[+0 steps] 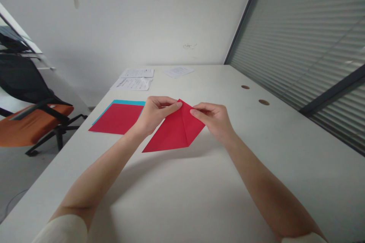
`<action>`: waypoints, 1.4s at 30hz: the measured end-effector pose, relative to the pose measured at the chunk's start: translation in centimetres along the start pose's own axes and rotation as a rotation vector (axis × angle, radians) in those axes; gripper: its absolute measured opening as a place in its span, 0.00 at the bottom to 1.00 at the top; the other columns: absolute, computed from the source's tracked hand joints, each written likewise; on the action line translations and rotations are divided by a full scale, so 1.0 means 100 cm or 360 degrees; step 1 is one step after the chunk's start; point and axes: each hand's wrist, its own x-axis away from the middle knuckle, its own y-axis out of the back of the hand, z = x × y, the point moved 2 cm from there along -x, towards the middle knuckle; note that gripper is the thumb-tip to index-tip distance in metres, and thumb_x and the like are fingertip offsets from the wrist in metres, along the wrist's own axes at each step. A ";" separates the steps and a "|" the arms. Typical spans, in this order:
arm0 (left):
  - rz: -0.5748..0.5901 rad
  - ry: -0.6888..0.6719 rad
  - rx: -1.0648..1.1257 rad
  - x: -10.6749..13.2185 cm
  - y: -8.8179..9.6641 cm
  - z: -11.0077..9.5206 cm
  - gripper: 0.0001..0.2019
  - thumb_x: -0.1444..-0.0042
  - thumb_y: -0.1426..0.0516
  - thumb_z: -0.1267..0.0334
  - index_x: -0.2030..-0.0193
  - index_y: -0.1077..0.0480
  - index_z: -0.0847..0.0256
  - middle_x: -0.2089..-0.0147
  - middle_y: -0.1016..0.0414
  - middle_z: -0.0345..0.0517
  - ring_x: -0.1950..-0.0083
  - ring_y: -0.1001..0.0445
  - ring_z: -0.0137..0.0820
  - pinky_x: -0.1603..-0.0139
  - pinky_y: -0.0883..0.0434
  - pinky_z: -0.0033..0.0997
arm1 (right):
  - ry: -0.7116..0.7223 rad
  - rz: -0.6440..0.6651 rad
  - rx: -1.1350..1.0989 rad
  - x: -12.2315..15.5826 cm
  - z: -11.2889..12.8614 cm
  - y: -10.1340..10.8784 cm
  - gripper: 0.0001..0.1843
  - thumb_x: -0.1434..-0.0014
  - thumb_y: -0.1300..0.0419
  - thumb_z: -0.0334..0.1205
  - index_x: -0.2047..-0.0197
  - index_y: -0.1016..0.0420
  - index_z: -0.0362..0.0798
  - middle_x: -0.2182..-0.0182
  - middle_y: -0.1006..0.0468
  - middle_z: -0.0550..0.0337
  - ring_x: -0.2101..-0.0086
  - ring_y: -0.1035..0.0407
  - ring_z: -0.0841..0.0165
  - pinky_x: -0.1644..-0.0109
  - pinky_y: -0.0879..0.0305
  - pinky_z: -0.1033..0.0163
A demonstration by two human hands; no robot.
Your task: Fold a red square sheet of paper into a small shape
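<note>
A folded sheet of red paper (pixel 173 131) is held up above the table between both hands, with a crease running down its middle. My left hand (pixel 155 114) pinches its top corner, thumb in front. Along the upper right edge, my right hand (pixel 215 117) grips the same paper between thumb and fingers. The fingers behind the paper are partly hidden. The paper's lower left point hangs free, and a shadow lies on the table beneath. Left of my left hand lies flat red paper (pixel 116 118) on top of blue paper (pixel 128 102).
The white table (pixel 182 197) reaches back to a wall. Printed sheets (pixel 134 83) lie at its far left, another printed sheet (pixel 178 71) beside them. Two round holes (pixel 264 102) sit near the right edge, by the window blinds (pixel 299 41). An orange office chair (pixel 34 121) stands left.
</note>
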 end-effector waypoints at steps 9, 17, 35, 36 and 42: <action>0.0021 0.0035 0.0009 0.000 0.001 -0.002 0.13 0.55 0.31 0.54 0.70 0.19 0.62 0.69 0.18 0.48 0.69 0.22 0.33 0.68 0.26 0.31 | -0.0029 0.0008 -0.0094 0.000 -0.003 0.000 0.11 0.50 0.31 0.48 0.69 0.19 0.49 0.71 0.19 0.58 0.69 0.27 0.67 0.65 0.31 0.61; 0.0005 0.0031 0.0019 0.000 0.002 0.000 0.13 0.56 0.30 0.54 0.70 0.19 0.62 0.68 0.18 0.48 0.68 0.21 0.35 0.68 0.26 0.32 | -0.0012 0.0021 -0.0104 0.000 -0.002 0.000 0.10 0.50 0.31 0.48 0.70 0.19 0.49 0.72 0.19 0.59 0.69 0.27 0.67 0.66 0.31 0.61; -0.0049 -0.0067 -0.0036 -0.001 0.001 0.004 0.13 0.54 0.31 0.52 0.71 0.19 0.61 0.71 0.19 0.46 0.72 0.25 0.30 0.71 0.29 0.28 | -0.0005 -0.0042 0.0099 0.002 0.001 0.000 0.12 0.49 0.32 0.48 0.70 0.19 0.48 0.73 0.20 0.58 0.72 0.29 0.68 0.69 0.35 0.62; -0.0060 -0.0079 -0.0075 -0.001 0.001 0.004 0.14 0.55 0.31 0.51 0.71 0.19 0.61 0.70 0.19 0.46 0.71 0.24 0.31 0.70 0.29 0.29 | -0.0006 -0.0041 0.0102 0.002 0.001 0.000 0.12 0.49 0.32 0.49 0.70 0.19 0.48 0.73 0.20 0.58 0.72 0.29 0.68 0.69 0.35 0.62; -0.0078 -0.0101 -0.0162 -0.002 0.003 0.005 0.15 0.55 0.31 0.50 0.71 0.19 0.61 0.71 0.19 0.46 0.71 0.24 0.32 0.71 0.29 0.30 | -0.0007 -0.0034 0.0098 0.002 0.001 -0.001 0.12 0.50 0.31 0.49 0.71 0.19 0.48 0.73 0.19 0.58 0.72 0.29 0.67 0.69 0.34 0.62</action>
